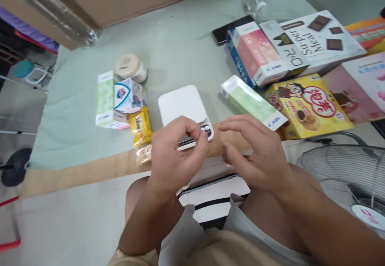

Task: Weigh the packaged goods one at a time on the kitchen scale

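A white digital scale (pixel 182 101) with a dark button panel lies near the table's front edge, its platform bare. My left hand (pixel 177 155) is over the scale's front edge, fingers curled and thumb and forefinger brought together beside the buttons. Anything in that pinch is hidden or too small to make out. To the right of the scale, my right hand (pixel 258 153) hovers with thumb and fingers apart, holding nothing. Closest to it lies a green and white box (pixel 252 101). The scale's front part is partly covered by my left hand.
On the left stand a lidded jar (pixel 130 68), a green box (pixel 104 97), a blue and white box (pixel 129 95) and a yellow packet (pixel 140 127). A yellow snack box (pixel 309 105), stacked boxes (pixel 261 53) and a phone (pixel 231 29) are right. A fan (pixel 345 169) stands lower right.
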`<state>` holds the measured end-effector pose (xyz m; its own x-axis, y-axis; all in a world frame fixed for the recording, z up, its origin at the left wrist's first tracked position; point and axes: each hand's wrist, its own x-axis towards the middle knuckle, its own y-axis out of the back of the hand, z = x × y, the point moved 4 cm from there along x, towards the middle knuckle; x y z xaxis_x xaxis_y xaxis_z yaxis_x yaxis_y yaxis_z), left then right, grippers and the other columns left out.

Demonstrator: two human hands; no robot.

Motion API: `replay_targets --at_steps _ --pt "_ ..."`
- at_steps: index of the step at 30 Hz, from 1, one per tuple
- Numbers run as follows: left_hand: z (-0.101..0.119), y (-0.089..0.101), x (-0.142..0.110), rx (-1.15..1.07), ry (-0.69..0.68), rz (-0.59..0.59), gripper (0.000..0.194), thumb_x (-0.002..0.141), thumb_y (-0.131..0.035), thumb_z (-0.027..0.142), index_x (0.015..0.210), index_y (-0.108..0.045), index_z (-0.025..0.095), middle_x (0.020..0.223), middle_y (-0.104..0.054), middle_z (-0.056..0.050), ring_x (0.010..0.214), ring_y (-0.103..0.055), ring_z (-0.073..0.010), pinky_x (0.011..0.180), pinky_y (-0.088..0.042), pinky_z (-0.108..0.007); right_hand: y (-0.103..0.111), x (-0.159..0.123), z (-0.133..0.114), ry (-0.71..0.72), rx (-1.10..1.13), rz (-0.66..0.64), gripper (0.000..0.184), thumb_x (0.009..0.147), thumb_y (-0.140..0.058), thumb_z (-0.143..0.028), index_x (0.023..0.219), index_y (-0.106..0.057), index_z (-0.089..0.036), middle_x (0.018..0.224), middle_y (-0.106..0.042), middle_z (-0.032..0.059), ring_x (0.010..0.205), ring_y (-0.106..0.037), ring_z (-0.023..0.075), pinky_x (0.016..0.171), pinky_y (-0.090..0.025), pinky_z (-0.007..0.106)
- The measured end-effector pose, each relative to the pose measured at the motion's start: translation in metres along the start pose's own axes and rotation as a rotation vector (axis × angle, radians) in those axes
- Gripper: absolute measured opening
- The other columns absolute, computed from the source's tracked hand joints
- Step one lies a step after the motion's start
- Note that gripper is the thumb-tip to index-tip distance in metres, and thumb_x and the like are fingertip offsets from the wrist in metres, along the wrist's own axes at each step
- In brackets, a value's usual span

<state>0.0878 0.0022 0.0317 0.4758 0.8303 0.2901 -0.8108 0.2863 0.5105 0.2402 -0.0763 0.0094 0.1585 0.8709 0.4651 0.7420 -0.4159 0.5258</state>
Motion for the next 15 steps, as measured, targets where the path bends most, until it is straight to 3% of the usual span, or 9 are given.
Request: replay_targets --at_steps 3,5,9,11,13,15 --pt "-0.014 0.055 -0.007 -0.004 0.020 0.206 0.024 0.089 -0.064 0.015 0.072 -0.051 0.025 0.075 -0.063 0.004 0.073 -0.061 -0.0140 0.074 -0.052 -0.032 -0.028 0.005 -0.011 0.032 -0.039 -0.051 0.016 0.095 -0.056 -0.020 0.107 -0.065 -0.025 0.105 -0.076 0.0073 0.102 -0.073 0.0242 0.088 -0.059 0.041" --pt "-0.035 0.089 -0.012 0.048 0.086 0.340 0.021 0.090 -0.063 0.018 0.073 -0.053 0.026 0.077 -0.064 0.002 0.079 -0.064 -0.0163 0.080 -0.055 -0.035 -0.050 0.011 -0.019 0.045 -0.052 -0.082 0.016 0.095 -0.054 -0.019 0.106 -0.065 -0.025 0.104 -0.076 0.0073 0.099 -0.073 0.0243 0.085 -0.058 0.041" --pt "-0.105 0.144 -0.019 0.164 0.308 0.566 0.004 0.091 -0.061 0.029 0.092 -0.060 0.026 0.104 -0.072 -0.003 0.107 -0.070 -0.0205 0.102 -0.057 -0.040 -0.102 0.029 -0.039 0.068 -0.058 -0.139 0.017 0.095 -0.052 -0.019 0.105 -0.065 -0.024 0.105 -0.076 0.0085 0.101 -0.073 0.0247 0.086 -0.058 0.040" --pt "-0.144 0.160 -0.022 0.167 0.408 0.669 0.028 0.085 -0.069 0.029 0.111 -0.060 0.022 0.130 -0.070 -0.009 0.129 -0.065 -0.0234 0.115 -0.050 -0.043 -0.131 0.040 -0.049 0.078 -0.032 -0.162 0.021 0.094 -0.051 -0.021 0.108 -0.067 -0.023 0.110 -0.076 0.0100 0.106 -0.073 0.0258 0.092 -0.058 0.042" --pt "-0.177 0.164 -0.020 0.114 0.502 0.589 0.053 0.081 -0.077 0.035 0.127 -0.057 0.018 0.148 -0.062 -0.016 0.143 -0.057 -0.0276 0.124 -0.042 -0.045 -0.160 0.051 -0.058 0.081 0.012 -0.187 0.025 0.093 -0.051 -0.023 0.112 -0.068 -0.021 0.118 -0.077 0.0118 0.113 -0.072 0.0268 0.099 -0.057 0.044" --pt "-0.196 0.161 -0.017 0.062 0.529 0.468 0.075 0.077 -0.083 0.042 0.139 -0.052 0.014 0.156 -0.056 -0.021 0.150 -0.052 -0.0323 0.126 -0.041 -0.045 -0.187 0.060 -0.065 0.067 0.054 -0.229 0.031 0.093 -0.051 -0.026 0.117 -0.068 -0.019 0.126 -0.076 0.0130 0.120 -0.071 0.0280 0.103 -0.057 0.045"
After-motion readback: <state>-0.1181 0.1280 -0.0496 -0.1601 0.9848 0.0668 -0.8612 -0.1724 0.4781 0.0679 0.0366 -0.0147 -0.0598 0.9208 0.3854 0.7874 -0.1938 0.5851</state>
